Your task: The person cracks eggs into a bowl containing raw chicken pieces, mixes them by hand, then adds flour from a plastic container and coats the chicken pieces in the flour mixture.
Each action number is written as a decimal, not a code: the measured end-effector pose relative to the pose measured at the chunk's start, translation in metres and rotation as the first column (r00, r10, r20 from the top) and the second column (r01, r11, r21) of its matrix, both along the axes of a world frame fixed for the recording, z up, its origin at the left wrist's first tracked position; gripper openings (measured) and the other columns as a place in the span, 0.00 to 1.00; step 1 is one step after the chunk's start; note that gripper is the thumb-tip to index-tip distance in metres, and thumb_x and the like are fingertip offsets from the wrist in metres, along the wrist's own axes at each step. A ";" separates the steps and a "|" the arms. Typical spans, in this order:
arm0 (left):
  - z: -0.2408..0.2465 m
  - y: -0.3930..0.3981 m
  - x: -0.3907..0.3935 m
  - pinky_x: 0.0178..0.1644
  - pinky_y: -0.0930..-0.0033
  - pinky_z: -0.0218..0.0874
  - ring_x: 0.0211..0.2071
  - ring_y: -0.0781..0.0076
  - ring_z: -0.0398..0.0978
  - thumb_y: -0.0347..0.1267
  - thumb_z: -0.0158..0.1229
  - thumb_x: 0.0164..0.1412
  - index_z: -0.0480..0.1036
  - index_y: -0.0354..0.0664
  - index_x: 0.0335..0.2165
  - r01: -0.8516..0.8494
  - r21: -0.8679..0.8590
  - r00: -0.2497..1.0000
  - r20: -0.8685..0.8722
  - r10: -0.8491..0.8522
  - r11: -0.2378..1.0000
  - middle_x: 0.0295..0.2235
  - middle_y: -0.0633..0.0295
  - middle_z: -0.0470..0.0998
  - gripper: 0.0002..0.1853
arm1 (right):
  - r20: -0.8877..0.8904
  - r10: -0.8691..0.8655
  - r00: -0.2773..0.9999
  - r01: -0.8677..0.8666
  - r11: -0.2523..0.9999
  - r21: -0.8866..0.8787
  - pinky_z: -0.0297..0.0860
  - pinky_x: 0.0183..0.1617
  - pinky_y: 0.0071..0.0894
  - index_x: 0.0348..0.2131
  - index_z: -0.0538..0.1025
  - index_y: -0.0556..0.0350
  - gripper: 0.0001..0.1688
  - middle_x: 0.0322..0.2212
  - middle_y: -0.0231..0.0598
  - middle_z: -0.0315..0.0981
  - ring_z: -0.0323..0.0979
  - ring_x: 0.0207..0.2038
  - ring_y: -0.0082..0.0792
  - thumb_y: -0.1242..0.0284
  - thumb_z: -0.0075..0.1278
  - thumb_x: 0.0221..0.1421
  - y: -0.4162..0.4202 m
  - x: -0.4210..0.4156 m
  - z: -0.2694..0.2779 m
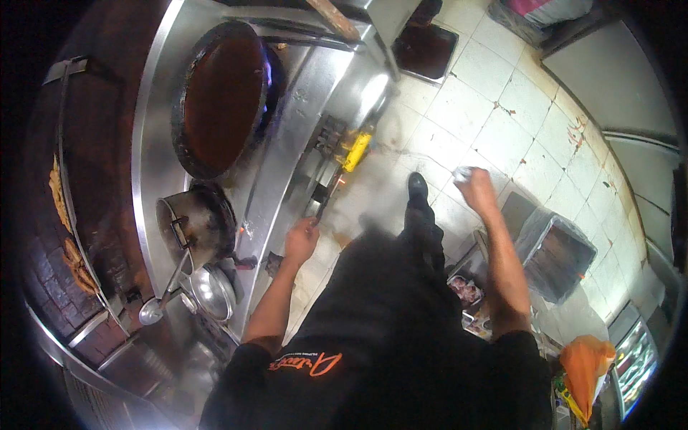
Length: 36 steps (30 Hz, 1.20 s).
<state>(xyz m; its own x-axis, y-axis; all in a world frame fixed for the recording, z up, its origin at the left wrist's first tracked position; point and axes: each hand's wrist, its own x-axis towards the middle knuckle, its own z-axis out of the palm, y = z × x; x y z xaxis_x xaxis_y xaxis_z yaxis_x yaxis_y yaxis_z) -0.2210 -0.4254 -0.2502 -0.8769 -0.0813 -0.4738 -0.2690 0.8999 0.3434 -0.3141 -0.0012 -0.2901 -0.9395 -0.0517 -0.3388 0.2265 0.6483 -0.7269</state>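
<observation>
My left hand [302, 239] is closed on the end of a thin dark rod-like object [321, 208] beside the steel front of the stove. Just beyond that lies a yellow cylindrical part [357, 152], close to dark metal fittings. Over the tiled floor, my right hand [478, 191] grips a small whitish crumpled item [462, 173]; its material is unclear. A wide black pan [223, 102] of dark reddish-brown liquid stands on the stove, with blue flame along its right edge. Nearer to me is a deep metal pot [196, 231] with a side handle.
A steel ladle [151, 312] and a round metal bowl or lid [211, 293] lie below the pot. Fried-looking food [78, 266] rests by a rack at far left. A lined bin [559, 258] stands at right; a dark-filled square container [424, 51] is on the floor.
</observation>
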 end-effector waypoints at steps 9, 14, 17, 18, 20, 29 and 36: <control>0.002 -0.021 0.037 0.31 0.62 0.61 0.26 0.59 0.71 0.33 0.55 0.47 0.70 0.42 0.35 -0.061 -0.051 0.998 0.006 0.061 0.997 0.26 0.54 0.72 0.14 | -0.092 0.242 0.966 -0.200 0.923 0.329 0.69 0.32 0.40 0.20 0.74 0.62 0.06 0.24 0.51 0.71 0.72 0.28 0.48 0.76 0.47 0.39 -0.068 -0.027 -0.035; -0.001 -0.025 0.050 0.30 0.62 0.61 0.24 0.59 0.70 0.33 0.55 0.46 0.70 0.43 0.34 -0.137 -0.040 0.990 -0.039 0.135 0.990 0.24 0.54 0.71 0.13 | -0.090 0.310 0.946 -0.258 0.893 0.368 0.69 0.31 0.39 0.21 0.73 0.62 0.07 0.24 0.49 0.70 0.72 0.27 0.47 0.75 0.47 0.41 -0.060 -0.038 0.000; -0.003 -0.028 0.052 0.29 0.63 0.61 0.23 0.61 0.70 0.33 0.55 0.46 0.70 0.42 0.34 -0.145 -0.080 0.989 -0.016 0.144 0.986 0.23 0.55 0.71 0.13 | -0.104 0.351 0.931 -0.293 0.884 0.365 0.69 0.31 0.40 0.21 0.73 0.62 0.08 0.25 0.49 0.70 0.72 0.27 0.47 0.73 0.47 0.42 -0.055 -0.037 0.007; -0.005 -0.029 0.054 0.29 0.64 0.61 0.23 0.61 0.70 0.33 0.55 0.46 0.70 0.42 0.34 -0.155 -0.053 0.988 -0.031 0.154 0.986 0.23 0.55 0.71 0.13 | -0.097 0.362 0.927 -0.303 0.876 0.375 0.69 0.31 0.40 0.21 0.73 0.62 0.08 0.24 0.49 0.70 0.72 0.27 0.47 0.73 0.47 0.42 -0.058 -0.037 0.000; -0.008 -0.029 0.056 0.29 0.64 0.61 0.23 0.62 0.69 0.33 0.55 0.46 0.71 0.42 0.34 -0.173 -0.003 0.983 -0.061 0.172 0.985 0.23 0.55 0.71 0.13 | -0.086 0.381 0.920 -0.321 0.862 0.392 0.69 0.31 0.40 0.20 0.72 0.62 0.08 0.24 0.49 0.70 0.72 0.27 0.47 0.74 0.46 0.42 -0.065 -0.039 -0.014; 0.000 -0.018 0.036 0.30 0.65 0.62 0.25 0.61 0.70 0.32 0.55 0.46 0.71 0.42 0.34 -0.110 0.016 0.990 -0.091 0.111 0.994 0.25 0.55 0.72 0.13 | -0.191 0.491 0.850 -0.403 0.840 0.363 0.68 0.32 0.42 0.20 0.71 0.66 0.10 0.23 0.53 0.69 0.71 0.28 0.46 0.76 0.40 0.43 -0.125 -0.049 -0.037; 0.008 -0.003 0.006 0.33 0.61 0.61 0.28 0.58 0.71 0.33 0.53 0.46 0.71 0.42 0.33 -0.004 0.044 0.988 -0.156 0.011 0.999 0.27 0.54 0.72 0.12 | -0.286 -0.081 0.955 0.066 0.996 -0.062 0.65 0.35 0.42 0.24 0.72 0.68 0.15 0.23 0.57 0.68 0.67 0.29 0.54 0.71 0.54 0.37 -0.111 -0.035 0.002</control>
<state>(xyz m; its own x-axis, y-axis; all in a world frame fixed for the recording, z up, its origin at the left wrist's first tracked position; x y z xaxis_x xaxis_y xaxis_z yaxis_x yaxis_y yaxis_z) -0.2151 -0.4288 -0.2427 -0.9397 -0.0709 -0.3345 -0.2161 0.8814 0.4201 -0.3496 -0.1120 -0.2878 -0.9986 0.0109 -0.0522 0.0483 0.5976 -0.8004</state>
